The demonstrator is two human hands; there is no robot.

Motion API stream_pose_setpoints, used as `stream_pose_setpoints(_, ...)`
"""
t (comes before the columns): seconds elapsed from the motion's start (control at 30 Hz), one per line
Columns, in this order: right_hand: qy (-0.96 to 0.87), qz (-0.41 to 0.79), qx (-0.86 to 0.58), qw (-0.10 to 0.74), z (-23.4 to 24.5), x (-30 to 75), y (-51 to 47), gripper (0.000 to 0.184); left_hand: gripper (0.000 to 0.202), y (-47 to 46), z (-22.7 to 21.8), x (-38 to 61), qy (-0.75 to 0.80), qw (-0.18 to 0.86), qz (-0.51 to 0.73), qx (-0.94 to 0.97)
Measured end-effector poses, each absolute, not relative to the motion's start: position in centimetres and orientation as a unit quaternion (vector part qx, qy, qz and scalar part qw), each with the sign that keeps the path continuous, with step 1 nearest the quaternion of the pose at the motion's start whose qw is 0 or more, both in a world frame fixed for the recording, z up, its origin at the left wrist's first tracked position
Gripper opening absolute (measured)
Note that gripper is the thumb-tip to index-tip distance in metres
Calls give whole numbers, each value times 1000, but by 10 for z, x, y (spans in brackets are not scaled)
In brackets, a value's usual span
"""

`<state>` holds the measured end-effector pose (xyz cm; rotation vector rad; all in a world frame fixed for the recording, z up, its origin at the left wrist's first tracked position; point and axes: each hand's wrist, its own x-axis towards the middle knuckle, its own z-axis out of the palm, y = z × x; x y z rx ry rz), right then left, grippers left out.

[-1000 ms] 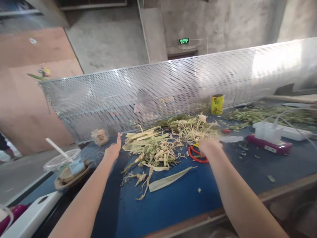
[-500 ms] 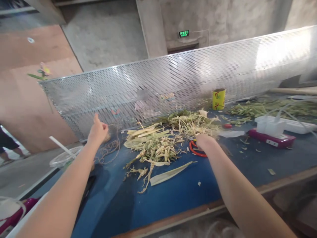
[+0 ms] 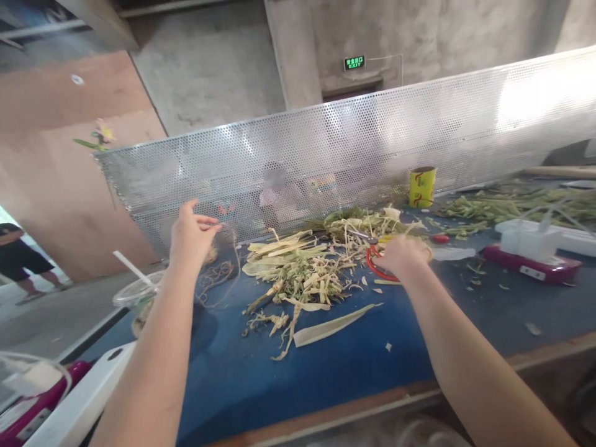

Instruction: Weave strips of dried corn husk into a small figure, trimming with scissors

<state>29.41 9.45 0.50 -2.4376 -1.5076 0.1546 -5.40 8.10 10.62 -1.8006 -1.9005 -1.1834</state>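
My left hand [image 3: 190,236] is raised above the blue table [image 3: 326,372], its fingers pinching a thin brown twine [image 3: 218,273] that trails down to a loose tangle by the metal screen. My right hand [image 3: 403,256] is closed round the red-handled scissors [image 3: 378,266], lifted a little off the table beside a heap of pale green leaf strips and husk trimmings [image 3: 302,273]. One long pale leaf [image 3: 333,326] lies apart, nearer to me.
A perforated metal screen [image 3: 354,155] runs along the table's far side, with a yellow can [image 3: 421,186] at its foot. A white and magenta device [image 3: 531,251] sits at right, another at lower left [image 3: 41,397]. A lidded cup with a straw [image 3: 135,295] stands left. More green stalks [image 3: 512,208] lie far right.
My left hand went from lying open on the table to the twine at the left and lifted it. My right hand closed on the scissors and raised them slightly.
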Motion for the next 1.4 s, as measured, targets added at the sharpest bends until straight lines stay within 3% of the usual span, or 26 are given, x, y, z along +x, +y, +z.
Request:
stream_pose_setpoints(0.1,-527,41,-833,164,6,293,94,79,68,72,110,-46,-669,86,-366,-641)
stream_pose_setpoints(0.23,-578,-40,-792,193,10,289,93,68,74,63,115,-44,-680,19,-308,-665)
stream_pose_setpoints(0.5,-780,-26,-547,303,9,229,63,57,76,58,112,-40,-633,-8,-252,-732)
stream_pose_setpoints(0.8,-812,-144,-499,266,-10,202,47,50,78,44,114,-20,-592,-1,-227,-774)
stream_pose_setpoints(1.4,-824,-18,-525,213,-5,203,45,44,71,41,117,-17,-547,-126,-221,-798)
